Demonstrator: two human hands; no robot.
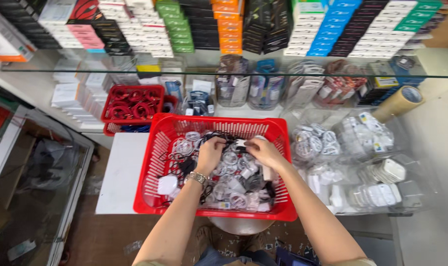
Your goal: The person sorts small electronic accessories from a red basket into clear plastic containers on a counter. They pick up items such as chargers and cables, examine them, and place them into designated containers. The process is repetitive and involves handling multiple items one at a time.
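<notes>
A red plastic basket (155,162) sits in front of me, filled with several coiled white cables in clear bags and some black cables. My left hand (210,153), with a metal watch on the wrist, reaches into the basket and grips a black cable (219,135). My right hand (264,151) is close beside it, fingers closed on a small white packet (241,144) between the two hands. Both hands hover over the middle of the pile.
A smaller red basket (133,103) of red cables stands behind left. Clear bags of white chargers and cables (352,148) lie right. A glass shelf (233,72) carries boxed goods; a tape roll (399,102) lies far right. A glass cabinet (36,182) stands left.
</notes>
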